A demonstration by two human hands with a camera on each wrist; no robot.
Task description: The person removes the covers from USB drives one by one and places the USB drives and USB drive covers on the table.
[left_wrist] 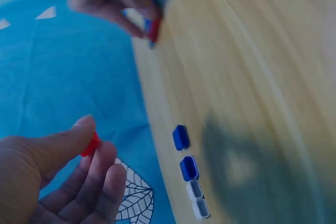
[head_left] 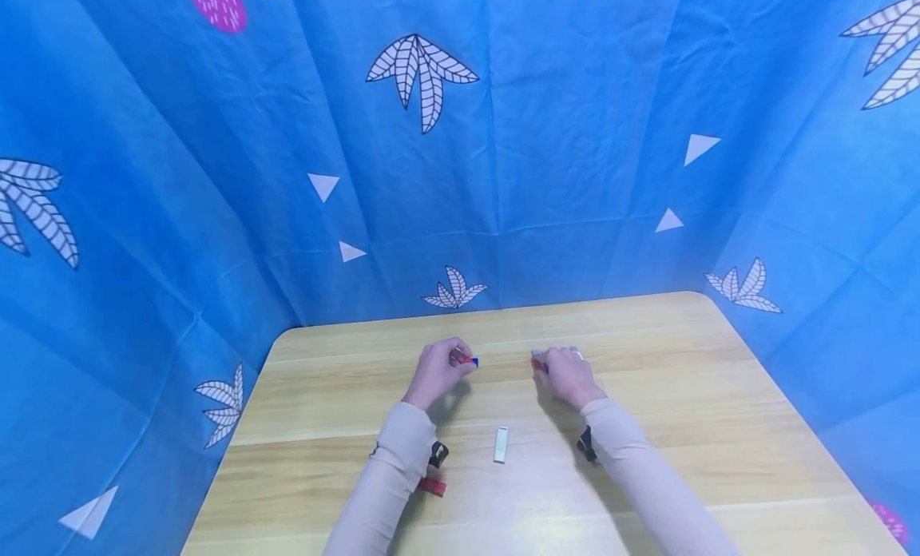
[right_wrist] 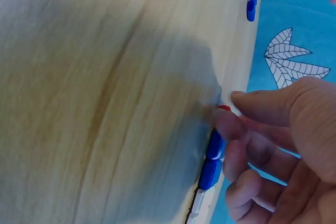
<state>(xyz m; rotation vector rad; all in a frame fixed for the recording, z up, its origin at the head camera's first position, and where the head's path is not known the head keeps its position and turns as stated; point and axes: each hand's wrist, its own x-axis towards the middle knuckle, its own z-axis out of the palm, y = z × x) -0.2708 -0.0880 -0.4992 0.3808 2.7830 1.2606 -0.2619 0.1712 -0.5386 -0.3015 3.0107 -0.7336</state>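
Between thumb and index finger my left hand (head_left: 434, 372) pinches a small red plastic piece (left_wrist: 91, 145), raised over the back of the table. Below it in the left wrist view, small blue pieces (left_wrist: 189, 168) and white pieces (left_wrist: 197, 196) lie in a line along the far table edge. My right hand (right_wrist: 283, 135) has its thumb and fingertips around another small red piece (right_wrist: 224, 107), mostly hidden by the fingers, close over the tabletop. That piece is at the end of a second line of blue pieces (right_wrist: 210, 173) and white pieces (right_wrist: 198, 201).
On the wooden table (head_left: 690, 460), a white rectangular piece (head_left: 501, 445) lies between the forearms. Red pieces (head_left: 434, 486) lie beside the left forearm, partly hidden by it. Black wrist cameras (head_left: 587, 443) hang under the sleeves. A blue patterned curtain (head_left: 575, 140) encloses the table's back and sides.
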